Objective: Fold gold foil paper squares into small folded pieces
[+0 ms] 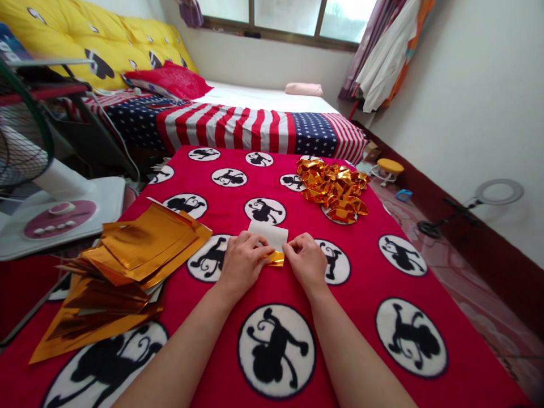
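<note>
In the middle of the red cloth lies a sheet of gold foil paper (268, 231), its white back facing up and its near edge folded over to show a gold strip. My left hand (243, 258) is closed on the left side of that fold, fingers and thumb on the gold strip. At the right edge of the fold, my right hand (305, 259) pinches the paper with curled fingers. A loose stack of flat gold foil sheets (144, 243) lies to the left. A heap of folded gold foil pieces (331, 184) sits at the far right.
The red cloth (348, 323) with round monkey prints covers the table. A white fan base (85, 198) stands close by the left edge. Beyond the table is a bed (238, 127) with a flag-patterned cover. On the floor at right are a yellow stool (390, 166) and a ring-light stand (463, 207).
</note>
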`<action>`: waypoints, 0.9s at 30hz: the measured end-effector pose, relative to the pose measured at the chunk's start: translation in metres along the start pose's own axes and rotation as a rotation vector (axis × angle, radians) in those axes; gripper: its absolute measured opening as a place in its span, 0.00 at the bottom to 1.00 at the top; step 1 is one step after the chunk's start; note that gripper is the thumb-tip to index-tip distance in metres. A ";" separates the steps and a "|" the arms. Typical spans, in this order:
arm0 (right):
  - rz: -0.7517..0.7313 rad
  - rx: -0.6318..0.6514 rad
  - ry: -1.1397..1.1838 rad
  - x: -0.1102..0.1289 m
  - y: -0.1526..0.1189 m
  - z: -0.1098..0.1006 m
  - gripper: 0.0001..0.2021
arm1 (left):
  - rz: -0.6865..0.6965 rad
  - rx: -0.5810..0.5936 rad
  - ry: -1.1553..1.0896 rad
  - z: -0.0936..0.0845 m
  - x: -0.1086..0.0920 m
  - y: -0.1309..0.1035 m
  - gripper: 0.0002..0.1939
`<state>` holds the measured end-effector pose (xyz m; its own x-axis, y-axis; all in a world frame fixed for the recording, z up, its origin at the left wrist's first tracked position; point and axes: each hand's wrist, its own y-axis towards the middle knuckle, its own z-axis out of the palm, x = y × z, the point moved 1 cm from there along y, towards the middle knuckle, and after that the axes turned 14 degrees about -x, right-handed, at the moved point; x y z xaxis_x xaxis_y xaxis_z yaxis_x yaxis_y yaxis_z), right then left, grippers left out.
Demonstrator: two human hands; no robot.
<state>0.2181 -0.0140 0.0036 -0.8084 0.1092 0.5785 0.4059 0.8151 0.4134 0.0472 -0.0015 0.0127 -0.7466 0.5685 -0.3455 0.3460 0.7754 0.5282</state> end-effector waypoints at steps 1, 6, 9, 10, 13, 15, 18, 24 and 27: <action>0.000 0.000 -0.001 0.000 0.000 0.000 0.11 | 0.006 0.009 -0.004 0.000 0.000 0.000 0.11; 0.004 -0.004 0.000 0.000 -0.001 0.001 0.11 | 0.015 0.011 -0.040 0.001 0.001 0.000 0.09; 0.005 -0.006 -0.007 0.000 0.000 0.000 0.11 | 0.017 0.002 -0.065 0.001 0.002 0.001 0.09; 0.005 -0.005 -0.009 0.001 0.000 0.000 0.11 | 0.019 0.004 -0.071 0.001 0.002 0.001 0.09; 0.006 -0.001 -0.009 0.001 0.000 0.000 0.11 | 0.023 0.014 -0.082 0.001 0.003 0.001 0.09; 0.003 0.000 -0.011 0.001 0.000 0.000 0.11 | 0.022 0.017 -0.079 0.000 0.003 0.000 0.09; -0.005 0.002 -0.025 0.001 0.000 0.001 0.11 | -0.003 0.015 -0.069 0.000 0.005 0.000 0.09; -0.075 -0.192 0.147 0.016 -0.012 -0.009 0.07 | -0.059 0.020 -0.079 0.001 0.006 -0.001 0.08; -0.174 -0.171 0.303 0.041 -0.035 -0.014 0.09 | -0.074 0.024 -0.074 0.001 0.006 -0.001 0.07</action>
<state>0.1764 -0.0463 0.0229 -0.7195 -0.2164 0.6599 0.3594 0.6971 0.6204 0.0422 0.0012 0.0091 -0.7268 0.5276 -0.4398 0.3055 0.8218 0.4810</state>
